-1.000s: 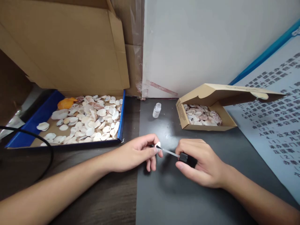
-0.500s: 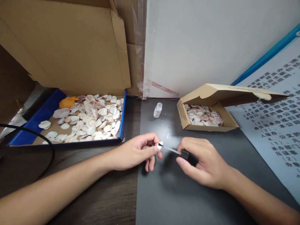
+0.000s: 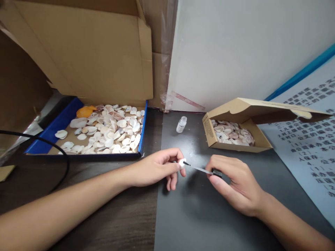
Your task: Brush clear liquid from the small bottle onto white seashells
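My left hand (image 3: 167, 167) pinches a small white seashell (image 3: 181, 162) between thumb and forefinger. Over the grey mat, my right hand (image 3: 235, 181) grips the black cap of a brush applicator (image 3: 201, 169) with a thin pale stem. Its dark bristle tip is at the shell's right edge and looks to be touching it. Behind the hands, an uncapped little glass bottle (image 3: 181, 124) with a pale label stands upright on the mat.
A blue-edged cardboard box (image 3: 145, 129) at left, lid raised, holds many shells and an orange one (image 3: 86, 111). A smaller tan box (image 3: 209, 130) of shells sits at right beside a printed sheet (image 3: 300, 153). A black cable (image 3: 66, 167) loops at far left.
The camera view has shifted, so everything sits a little further right. The brush tip has slid from the shell's face toward its right edge, and my right hand has drawn slightly away.
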Available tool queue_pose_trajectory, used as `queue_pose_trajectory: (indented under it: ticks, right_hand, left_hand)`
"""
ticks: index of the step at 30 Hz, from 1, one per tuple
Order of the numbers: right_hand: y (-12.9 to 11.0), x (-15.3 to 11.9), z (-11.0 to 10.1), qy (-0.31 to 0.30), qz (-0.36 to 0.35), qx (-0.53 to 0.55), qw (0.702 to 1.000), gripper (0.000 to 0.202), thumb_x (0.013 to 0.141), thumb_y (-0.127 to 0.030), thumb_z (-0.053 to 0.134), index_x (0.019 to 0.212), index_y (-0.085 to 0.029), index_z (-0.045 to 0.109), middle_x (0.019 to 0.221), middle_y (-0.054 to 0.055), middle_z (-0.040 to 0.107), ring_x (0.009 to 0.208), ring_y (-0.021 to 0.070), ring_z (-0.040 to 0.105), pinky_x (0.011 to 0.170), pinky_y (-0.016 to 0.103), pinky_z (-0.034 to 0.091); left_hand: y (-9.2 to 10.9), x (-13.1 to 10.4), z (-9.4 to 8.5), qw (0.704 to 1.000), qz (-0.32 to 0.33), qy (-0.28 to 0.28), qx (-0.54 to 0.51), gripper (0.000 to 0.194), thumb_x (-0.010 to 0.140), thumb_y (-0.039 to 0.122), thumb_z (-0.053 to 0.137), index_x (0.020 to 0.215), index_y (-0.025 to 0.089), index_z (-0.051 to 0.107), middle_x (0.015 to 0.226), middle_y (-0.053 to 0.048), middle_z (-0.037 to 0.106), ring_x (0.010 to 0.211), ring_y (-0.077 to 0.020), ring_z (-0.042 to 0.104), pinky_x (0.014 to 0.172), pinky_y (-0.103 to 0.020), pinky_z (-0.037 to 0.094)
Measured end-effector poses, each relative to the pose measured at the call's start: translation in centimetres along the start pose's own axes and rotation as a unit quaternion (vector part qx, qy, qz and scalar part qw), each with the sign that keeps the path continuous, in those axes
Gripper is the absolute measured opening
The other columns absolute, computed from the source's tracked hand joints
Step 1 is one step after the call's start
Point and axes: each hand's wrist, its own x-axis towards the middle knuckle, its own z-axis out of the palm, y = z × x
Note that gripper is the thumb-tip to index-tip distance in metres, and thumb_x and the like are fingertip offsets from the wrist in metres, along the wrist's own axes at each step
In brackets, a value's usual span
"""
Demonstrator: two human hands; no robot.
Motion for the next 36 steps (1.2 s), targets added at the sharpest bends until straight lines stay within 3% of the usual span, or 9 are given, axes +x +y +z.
queue_pose_trajectory:
  ticks: [3,8,12,16,20,26,36]
  right_hand:
    - [0.1,0.0,0.3,-0.014,0.015,-0.004,1.0,0.023,0.098,-0.028,0.047,0.076,-0.02,0.051,0.063,-0.003,0.05,0.055,0.0112,0.045,0.054,0.024,0.035]
    - [0.3,-0.1,0.5,0.015,0.057,-0.027,0.998,0.016,0.098,-0.028,0.052,0.084,-0.021,0.056,0.068,-0.002,0.056,0.057,0.0123,0.052,0.056,0.024,0.041]
    - [0.3,-0.2,0.8,0.005,0.039,-0.011,0.999,0.014,0.098,-0.026,0.051,0.102,-0.02,0.064,0.079,0.002,0.065,0.066,0.0149,0.061,0.06,0.026,0.047]
    - [0.2,-0.3,1.4,0.02,0.025,-0.015,0.999,0.023,0.1,-0.02,0.049,0.118,-0.02,0.063,0.076,0.001,0.065,0.062,0.0142,0.06,0.059,0.025,0.049]
    - [0.2,-0.4,1.7,0.029,0.042,-0.016,0.999,0.013,0.099,-0.022,0.054,0.11,-0.021,0.06,0.072,-0.001,0.063,0.058,0.0126,0.057,0.055,0.023,0.047]
    - [0.5,0.1,1.3,0.029,-0.048,0.011,0.998,0.015,0.1,-0.016,0.053,0.108,-0.02,0.066,0.08,0.002,0.065,0.066,0.012,0.061,0.062,0.024,0.048]
    - [0.2,0.0,1.1,0.01,-0.013,0.003,1.0,0.02,0.096,-0.015,0.055,0.112,-0.02,0.066,0.086,0.003,0.065,0.062,0.0115,0.06,0.057,0.025,0.049]
  left_hand:
    - [0.0,0.0,-0.1,1.0,0.006,-0.005,-0.004,0.017,0.093,0.033,0.058,0.091,0.019,0.048,0.084,0.001,0.066,0.053,-0.0076,0.061,0.053,-0.023,0.047]
    - [-0.4,0.3,-0.5,0.999,0.005,0.012,-0.048,0.017,0.09,0.032,0.061,0.089,0.019,0.05,0.069,0.002,0.064,0.054,-0.0102,0.06,0.053,-0.023,0.048]
    - [-0.7,0.4,-0.8,0.996,0.015,0.041,-0.078,0.021,0.087,0.034,0.065,0.088,0.02,0.05,0.057,0.006,0.054,0.051,-0.0092,0.052,0.054,-0.022,0.046]
    - [-0.7,0.4,-0.8,0.996,0.013,0.036,-0.083,0.024,0.086,0.036,0.068,0.087,0.02,0.049,0.059,0.007,0.051,0.05,-0.0085,0.05,0.054,-0.023,0.045]
    - [-0.6,0.3,-0.7,0.995,0.011,0.04,-0.088,0.022,0.086,0.034,0.066,0.088,0.021,0.049,0.058,0.007,0.052,0.05,-0.0086,0.051,0.053,-0.022,0.045]
    - [-0.6,0.4,-0.7,0.995,0.018,0.034,-0.09,0.016,0.086,0.027,0.065,0.087,0.02,0.05,0.061,0.006,0.054,0.051,-0.0084,0.053,0.055,-0.023,0.049]
    - [-0.6,0.4,-0.8,0.992,0.015,0.036,-0.119,0.015,0.084,0.022,0.063,0.088,0.02,0.049,0.062,0.006,0.056,0.051,-0.009,0.055,0.055,-0.023,0.049]
